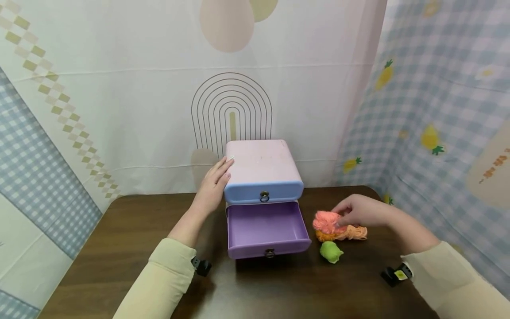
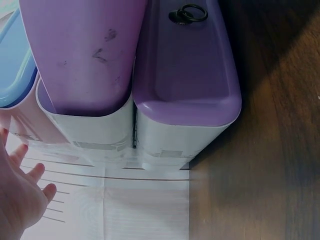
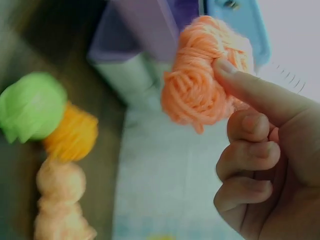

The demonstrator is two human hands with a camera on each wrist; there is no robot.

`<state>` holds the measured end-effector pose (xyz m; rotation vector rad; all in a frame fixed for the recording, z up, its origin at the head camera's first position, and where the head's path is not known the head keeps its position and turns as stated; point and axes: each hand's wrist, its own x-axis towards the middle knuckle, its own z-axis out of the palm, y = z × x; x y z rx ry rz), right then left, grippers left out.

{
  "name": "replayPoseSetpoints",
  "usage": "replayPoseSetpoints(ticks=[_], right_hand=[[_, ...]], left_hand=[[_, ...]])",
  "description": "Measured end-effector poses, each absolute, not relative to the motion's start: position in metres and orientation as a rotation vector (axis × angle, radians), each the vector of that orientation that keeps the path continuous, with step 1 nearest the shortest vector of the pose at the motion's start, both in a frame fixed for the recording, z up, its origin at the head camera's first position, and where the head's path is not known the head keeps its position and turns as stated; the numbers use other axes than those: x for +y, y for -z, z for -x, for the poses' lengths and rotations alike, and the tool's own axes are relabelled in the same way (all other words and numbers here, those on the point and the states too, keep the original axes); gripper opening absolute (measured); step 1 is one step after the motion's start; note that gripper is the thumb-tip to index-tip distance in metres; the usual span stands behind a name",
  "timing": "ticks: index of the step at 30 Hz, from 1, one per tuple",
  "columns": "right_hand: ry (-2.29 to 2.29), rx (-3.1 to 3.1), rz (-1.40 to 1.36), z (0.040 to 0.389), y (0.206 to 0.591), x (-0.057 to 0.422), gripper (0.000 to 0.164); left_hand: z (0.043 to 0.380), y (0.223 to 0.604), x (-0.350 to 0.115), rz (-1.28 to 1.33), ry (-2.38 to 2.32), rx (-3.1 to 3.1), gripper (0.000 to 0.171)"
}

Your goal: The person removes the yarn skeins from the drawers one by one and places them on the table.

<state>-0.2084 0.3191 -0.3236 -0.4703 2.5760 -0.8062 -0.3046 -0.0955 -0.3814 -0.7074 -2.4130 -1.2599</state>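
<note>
Wall cloth [image 1: 131, 119]: printed arches [image 1: 232, 93]
Left hand [image 1: 212, 188]: fingers extended, touching drawer unit [image 1: 260, 161]
Right hand [image 1: 360, 210]: fingers curled, pinching coral yarn [image 1: 326, 221]
Purple drawer [image 1: 249, 252]: dark marks [image 2: 100, 56], unreadable

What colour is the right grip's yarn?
The yarn bundle is coral, best seen in the right wrist view.

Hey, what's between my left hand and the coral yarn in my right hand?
The head view shows the drawer unit there, one purple drawer pulled open, then a bare strip of brown tabletop before the coral yarn.
</note>
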Motion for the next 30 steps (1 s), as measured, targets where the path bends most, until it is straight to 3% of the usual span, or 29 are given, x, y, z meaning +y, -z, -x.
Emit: replayPoseSetpoints(ticks=[8, 18, 30], right_hand=[[0.855, 2.455, 0.385, 0.208, 0.368, 0.367, 0.024], [0.840, 2.339, 0.402, 0.208, 0.394, 0.390, 0.001], [0.698, 2.401, 0.318, 0.211, 0.404, 0.384, 0.012]], left_hand=[[0.306, 0.383, -0.095, 0.708, 1.269, -2.403, 0.046], [0.306, 0.384, -0.096, 0.708, 1.275, -2.390, 0.046], [0.306, 0.383, -0.095, 0.712, 1.289, -2.375, 0.046]])
